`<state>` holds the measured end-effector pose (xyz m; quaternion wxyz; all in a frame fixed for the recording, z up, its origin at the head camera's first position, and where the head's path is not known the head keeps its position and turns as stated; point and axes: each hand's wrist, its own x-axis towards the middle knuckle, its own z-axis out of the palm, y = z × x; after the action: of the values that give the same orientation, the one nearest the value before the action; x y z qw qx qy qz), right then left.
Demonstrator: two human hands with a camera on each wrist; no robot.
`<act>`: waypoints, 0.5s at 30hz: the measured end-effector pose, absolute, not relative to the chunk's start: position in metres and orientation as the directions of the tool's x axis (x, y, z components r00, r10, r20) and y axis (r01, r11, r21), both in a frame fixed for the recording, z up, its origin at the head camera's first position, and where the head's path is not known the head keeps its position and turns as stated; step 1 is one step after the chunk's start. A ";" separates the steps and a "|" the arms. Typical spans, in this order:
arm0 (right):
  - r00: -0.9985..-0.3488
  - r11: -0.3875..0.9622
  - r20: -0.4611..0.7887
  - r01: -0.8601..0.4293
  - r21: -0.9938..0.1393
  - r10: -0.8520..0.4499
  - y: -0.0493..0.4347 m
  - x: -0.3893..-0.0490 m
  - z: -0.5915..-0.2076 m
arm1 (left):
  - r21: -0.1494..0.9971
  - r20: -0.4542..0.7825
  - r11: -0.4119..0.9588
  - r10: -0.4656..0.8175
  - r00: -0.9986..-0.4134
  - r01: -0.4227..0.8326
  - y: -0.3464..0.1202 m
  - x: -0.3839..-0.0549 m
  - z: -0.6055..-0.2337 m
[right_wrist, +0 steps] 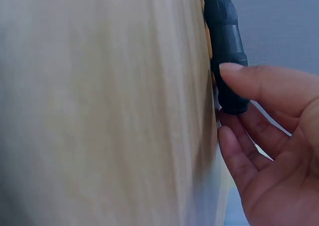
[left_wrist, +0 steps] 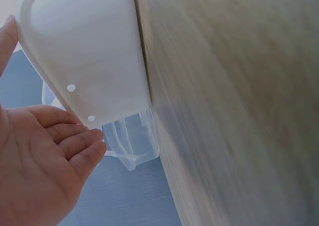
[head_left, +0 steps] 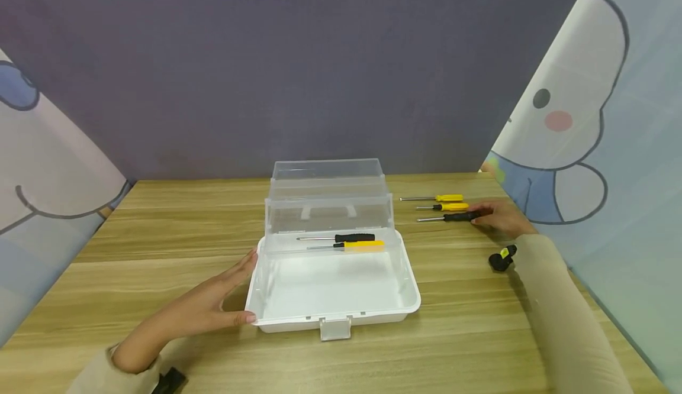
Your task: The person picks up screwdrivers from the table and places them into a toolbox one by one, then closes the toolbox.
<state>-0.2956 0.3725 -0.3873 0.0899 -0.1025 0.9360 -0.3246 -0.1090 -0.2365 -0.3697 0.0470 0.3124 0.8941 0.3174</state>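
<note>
An opened white plastic box [head_left: 288, 325] has a clear lid [head_left: 330, 170] raised behind it. My left hand [head_left: 205, 308] rests at the box's left side, thumb at the front corner and fingers by the rear rim. The left wrist view shows its fingers [left_wrist: 79, 146] loosely extended along the white wall [left_wrist: 99, 52]. At the right, my right hand [head_left: 501, 218] pinches the handle end of a black screwdriver [head_left: 453, 218]. In the right wrist view the thumb presses on that black handle [right_wrist: 229, 42], with fingers behind and below it.
Two yellow-handled screwdrivers [head_left: 450, 198] lie just beyond the black one. A black screwdriver [head_left: 354, 238] and a yellow-and-black screwdriver [head_left: 364, 246] lie toward the back of the box. A dark wall [head_left: 319, 74] rises behind the wooden table [head_left: 181, 234]; printed curtains [head_left: 586, 133] flank it.
</note>
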 end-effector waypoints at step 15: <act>-0.959 0.816 -0.110 -0.159 -0.556 -0.262 0.371 -0.297 -0.385 | 0.590 0.102 0.617 0.583 -0.806 0.520 -0.235 -0.110 -0.368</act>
<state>-0.2973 0.3709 -0.3852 0.0909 -0.1112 0.9484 -0.2826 -0.1096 -0.2351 -0.3681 0.0501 0.3073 0.8978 0.3116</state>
